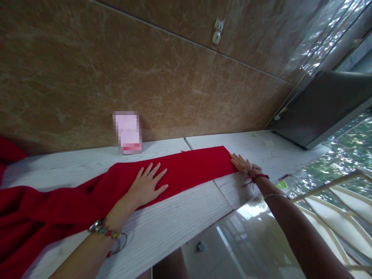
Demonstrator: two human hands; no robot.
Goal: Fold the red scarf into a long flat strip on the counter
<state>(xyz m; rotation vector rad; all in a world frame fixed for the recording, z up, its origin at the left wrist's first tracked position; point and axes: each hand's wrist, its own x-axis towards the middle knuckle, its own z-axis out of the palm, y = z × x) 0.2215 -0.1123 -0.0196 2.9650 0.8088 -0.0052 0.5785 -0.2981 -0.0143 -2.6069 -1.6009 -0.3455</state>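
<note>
Hands [145, 188] lie flat, gripping nothing, on red cloth [194, 166] atop white boards [174, 224] beside brown wall [174, 85].

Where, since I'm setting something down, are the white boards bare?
White boards show bare between the red cloth and their front edge, and between the right hand and dark grey object. The cloth's bunched part crowds the left end.

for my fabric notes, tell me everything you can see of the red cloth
The red cloth is plain, matte and soft-looking. It lies lengthwise on the white wood-grain surface: a smooth, flat strip with straight edges at the right, loose wrinkled folds at the left, running out of the picture. The left hand rests spread on its flat part; the right hand touches its right end.
</note>
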